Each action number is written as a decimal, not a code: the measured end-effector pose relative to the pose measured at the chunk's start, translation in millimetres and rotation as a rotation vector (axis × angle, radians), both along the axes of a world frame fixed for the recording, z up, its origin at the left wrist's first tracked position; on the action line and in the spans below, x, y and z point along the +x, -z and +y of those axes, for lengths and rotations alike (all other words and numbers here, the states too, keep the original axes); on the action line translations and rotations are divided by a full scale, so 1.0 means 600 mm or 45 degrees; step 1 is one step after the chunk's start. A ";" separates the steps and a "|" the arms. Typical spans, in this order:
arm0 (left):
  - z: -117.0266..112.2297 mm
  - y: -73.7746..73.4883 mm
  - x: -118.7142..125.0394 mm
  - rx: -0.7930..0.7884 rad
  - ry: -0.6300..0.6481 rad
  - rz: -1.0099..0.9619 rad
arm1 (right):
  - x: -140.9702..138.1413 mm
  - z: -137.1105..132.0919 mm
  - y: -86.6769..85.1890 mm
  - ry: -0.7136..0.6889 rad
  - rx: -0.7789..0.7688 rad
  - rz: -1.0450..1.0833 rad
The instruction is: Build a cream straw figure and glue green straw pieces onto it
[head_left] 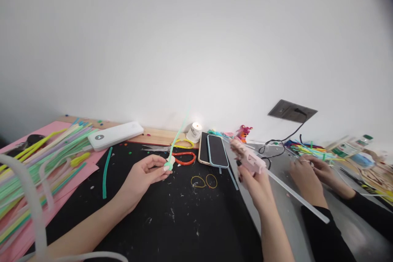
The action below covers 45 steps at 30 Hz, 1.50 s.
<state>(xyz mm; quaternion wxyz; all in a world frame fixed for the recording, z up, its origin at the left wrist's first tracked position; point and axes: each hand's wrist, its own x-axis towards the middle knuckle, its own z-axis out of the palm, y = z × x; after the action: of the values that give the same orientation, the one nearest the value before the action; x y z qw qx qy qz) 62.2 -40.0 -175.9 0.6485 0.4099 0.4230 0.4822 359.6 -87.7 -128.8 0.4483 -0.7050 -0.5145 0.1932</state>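
My left hand (143, 174) pinches a small mint-green coiled piece (168, 166) between thumb and fingers. From this piece rises a thin light-green pipe cleaner (179, 131), tilted up to the right. A pale bit shows just behind it. Wrapped around the handle of a pink hot glue gun (250, 159) is my right hand (258, 184). A long translucent glue stick (297, 196) sticks out of the gun's back. The gun's nozzle points up and left, apart from the green piece. Scissors (184, 158) with red and yellow handle loops lie just beyond my left hand.
Two phones (217, 151) and a small white cup (194, 132) lie beyond the black mat (172, 229). Pipe cleaners (39, 176) and a white power strip-like device (116, 135) are left. A co-worker's hands (310, 176) work at right, near a cable (284, 141).
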 end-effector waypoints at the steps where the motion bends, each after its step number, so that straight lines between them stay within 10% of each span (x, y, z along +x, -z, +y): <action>1: 0.000 0.000 0.000 0.006 -0.008 0.003 | -0.015 0.004 0.002 -0.151 -0.009 0.153; 5: 0.000 0.001 -0.002 0.039 -0.025 0.031 | -0.079 0.023 0.010 -0.609 -0.163 0.483; 10: -0.001 -0.006 0.002 0.078 -0.058 0.065 | -0.127 0.041 0.032 -0.745 -0.239 0.569; 19: -0.006 -0.015 0.004 0.092 -0.041 0.111 | -0.127 0.035 0.082 -0.713 -0.311 0.652; 45: -0.003 -0.012 0.004 0.081 -0.024 0.110 | -0.127 0.034 0.083 -0.717 -0.294 0.654</action>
<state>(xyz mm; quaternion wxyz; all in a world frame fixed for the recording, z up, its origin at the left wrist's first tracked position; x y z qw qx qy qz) 64.5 -41.7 -168.4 0.6117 0.4467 0.4388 0.4835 283.7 -67.0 -178.7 0.4095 -0.5108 -0.5337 0.5353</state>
